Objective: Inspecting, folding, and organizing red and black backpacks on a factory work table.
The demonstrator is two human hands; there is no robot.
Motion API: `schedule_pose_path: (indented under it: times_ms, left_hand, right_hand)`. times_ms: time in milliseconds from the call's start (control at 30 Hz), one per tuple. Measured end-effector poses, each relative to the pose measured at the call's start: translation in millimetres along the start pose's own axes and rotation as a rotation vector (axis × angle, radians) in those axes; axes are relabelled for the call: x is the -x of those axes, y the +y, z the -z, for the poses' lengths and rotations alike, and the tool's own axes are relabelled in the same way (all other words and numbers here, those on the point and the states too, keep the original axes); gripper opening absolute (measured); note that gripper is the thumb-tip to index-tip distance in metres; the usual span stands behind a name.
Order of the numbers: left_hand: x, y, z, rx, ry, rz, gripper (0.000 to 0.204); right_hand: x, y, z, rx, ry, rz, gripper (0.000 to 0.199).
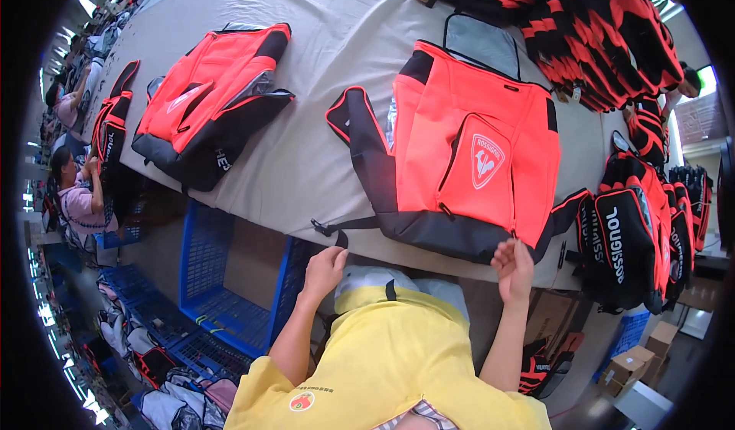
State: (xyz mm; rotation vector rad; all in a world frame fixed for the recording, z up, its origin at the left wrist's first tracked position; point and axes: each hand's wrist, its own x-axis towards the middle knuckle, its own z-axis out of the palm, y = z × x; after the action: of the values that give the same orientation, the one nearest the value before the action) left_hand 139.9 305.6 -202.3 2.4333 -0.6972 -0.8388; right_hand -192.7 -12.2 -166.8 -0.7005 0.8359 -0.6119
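A bright orange-red backpack (417, 135) with black lower panels lies on the cloth-covered table (321, 70), its grey-lined top flap (481, 43) folded open. At the pack's lower right edge, my right hand (514, 271) is closed in a pinch at the end of a side zip, the fingers covering the pull. My left hand (325, 271) is closed at the table's front edge, its fingertips at the loose end of a black strap (342, 238). A black buckle (321, 228) lies on the table just above this hand.
Another orange-red pack (230, 70) lies farther left. Stacked packs (593, 35) fill the far right, and more packs (624, 235) hang over the right edge. Blue plastic crates (230, 307) stand below on the left. Cardboard boxes (629, 369) are at lower right. Co-workers (76, 192) are at far left.
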Motion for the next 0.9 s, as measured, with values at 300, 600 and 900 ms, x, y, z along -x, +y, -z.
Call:
schedule_pose_path:
  times_ms: [300,600,900]
  left_hand:
    - [-99,81,-7,0.816,-0.250,0.177,0.061]
    - [-92,74,-73,0.736,-0.225,0.028,0.053]
    - [-92,193,-18,1.759,-0.703,0.068,0.062]
  right_hand:
    - [25,112,-13,-0.220,0.151,-0.302,0.105]
    - [-39,100,-34,-0.174,0.571,0.025,0.065]
    - [-3,-162,-140,0.857,0.207,1.070,0.041]
